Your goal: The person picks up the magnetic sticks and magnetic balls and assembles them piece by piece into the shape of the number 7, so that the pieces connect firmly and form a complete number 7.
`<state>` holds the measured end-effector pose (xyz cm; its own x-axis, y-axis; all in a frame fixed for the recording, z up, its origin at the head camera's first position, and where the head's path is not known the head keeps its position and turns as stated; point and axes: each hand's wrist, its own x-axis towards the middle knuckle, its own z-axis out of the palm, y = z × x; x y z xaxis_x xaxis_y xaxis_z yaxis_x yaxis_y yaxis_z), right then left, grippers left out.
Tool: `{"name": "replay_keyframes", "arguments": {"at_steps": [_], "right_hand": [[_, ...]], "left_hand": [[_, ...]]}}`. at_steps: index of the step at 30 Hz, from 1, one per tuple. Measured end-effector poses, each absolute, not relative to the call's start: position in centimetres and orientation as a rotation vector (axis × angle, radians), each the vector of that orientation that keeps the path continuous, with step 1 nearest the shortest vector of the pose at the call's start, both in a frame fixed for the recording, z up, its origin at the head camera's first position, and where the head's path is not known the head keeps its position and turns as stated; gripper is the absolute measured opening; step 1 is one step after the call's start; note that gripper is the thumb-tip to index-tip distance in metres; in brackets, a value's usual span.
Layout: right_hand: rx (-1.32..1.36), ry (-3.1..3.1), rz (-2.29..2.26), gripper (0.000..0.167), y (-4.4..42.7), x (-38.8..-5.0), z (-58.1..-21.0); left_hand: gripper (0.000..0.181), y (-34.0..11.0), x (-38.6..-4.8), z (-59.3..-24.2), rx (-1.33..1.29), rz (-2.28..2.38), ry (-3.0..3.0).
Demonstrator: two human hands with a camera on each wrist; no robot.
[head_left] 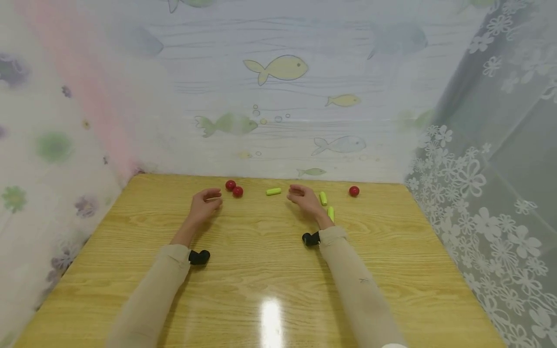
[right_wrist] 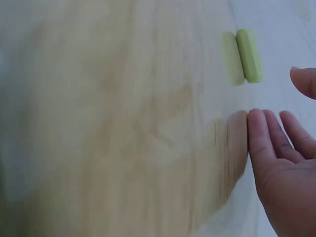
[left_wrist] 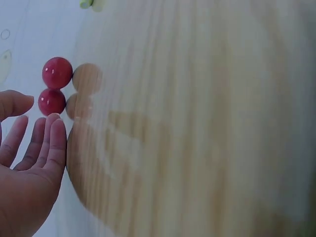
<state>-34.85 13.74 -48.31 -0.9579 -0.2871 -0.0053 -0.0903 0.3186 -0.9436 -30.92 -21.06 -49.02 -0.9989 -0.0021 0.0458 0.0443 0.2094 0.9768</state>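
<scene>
Wood-grain table (head_left: pixel 256 251), two red balls (head_left: pixel 237 192) beside the left hand (head_left: pixel 205 206)

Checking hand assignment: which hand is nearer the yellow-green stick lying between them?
Right. The right hand is just to the right of the yellow-green stick, not touching it; the left hand is farther off, to its left, near two red balls.

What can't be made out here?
Head view: lower end of the nearest green stick, behind the right wrist.
Left wrist view: a green stick, cut off by the top edge; left hand, by the left.
Right wrist view: right hand, cut off by the right edge.
</scene>
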Motion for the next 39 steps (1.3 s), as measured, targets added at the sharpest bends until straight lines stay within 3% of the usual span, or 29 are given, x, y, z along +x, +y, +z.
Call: {"name": "replay_keyframes", "arguments": {"at_steps": [16, 26, 39], "right_hand": [[-0.501, 2.485, -1.562, 0.057, 12.2, -37.8, -49.3], [-0.471, 2.494, -1.473, 0.051, 11.2, -38.1, -48.8], [-0.449, 2.512, -1.448, 0.038, 11.0, -38.2, -48.7]], "left_hand": [[0.043, -17.2, -33.3, -49.6, 0.157, -1.921, -2.338], [0.048, -15.6, -33.8, -49.1, 0.329, -1.897, -2.295], [0.034, -14.6, -34.3, -49.8, 0.307, -1.646, -2.386]]}}
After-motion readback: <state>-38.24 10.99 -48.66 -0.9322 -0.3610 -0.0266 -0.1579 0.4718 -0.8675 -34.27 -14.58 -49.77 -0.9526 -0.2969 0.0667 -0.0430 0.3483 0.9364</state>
